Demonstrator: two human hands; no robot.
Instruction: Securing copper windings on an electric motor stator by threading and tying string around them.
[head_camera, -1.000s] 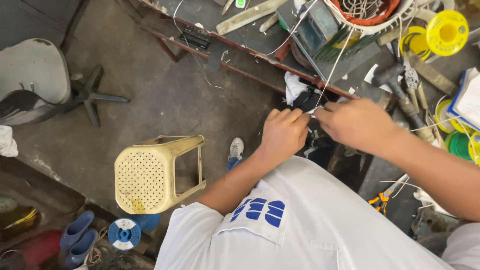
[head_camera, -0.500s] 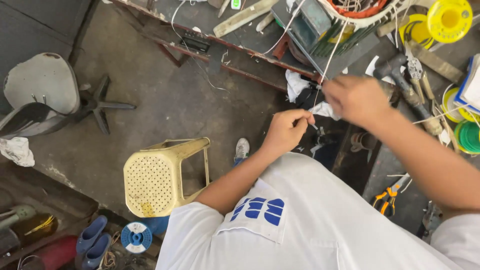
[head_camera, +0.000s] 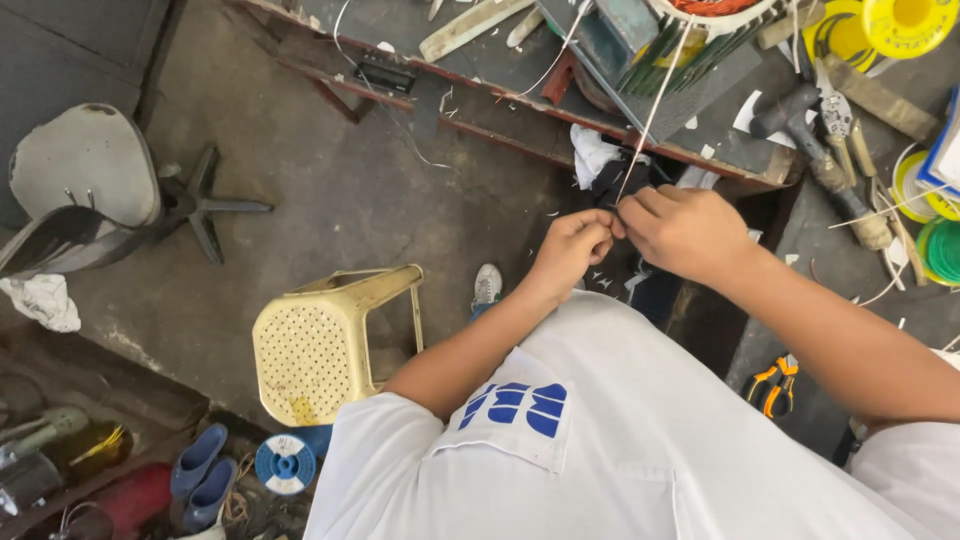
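My left hand (head_camera: 572, 246) and my right hand (head_camera: 680, 230) meet in front of my chest, fingertips pinched together on a thin white strip (head_camera: 652, 110). The strip runs up from my fingers to the round winding with orange wire (head_camera: 715, 12) on the workbench (head_camera: 500, 75). Both hands are closed around the strip's lower end. What lies between the fingertips is hidden. My white shirt fills the lower middle of the view.
A yellow plastic stool (head_camera: 325, 340) lies tipped on the concrete floor at left. A broken chair (head_camera: 90, 200) stands further left. Hammer (head_camera: 820, 150), yellow tape reel (head_camera: 905, 20), green reel (head_camera: 940, 250) lie on the bench at right. Orange pliers (head_camera: 772, 385) sit lower right.
My right hand has come back down from the bench side to meet my left hand. The camera has shifted a little, so the stool and chair sit lower in view.
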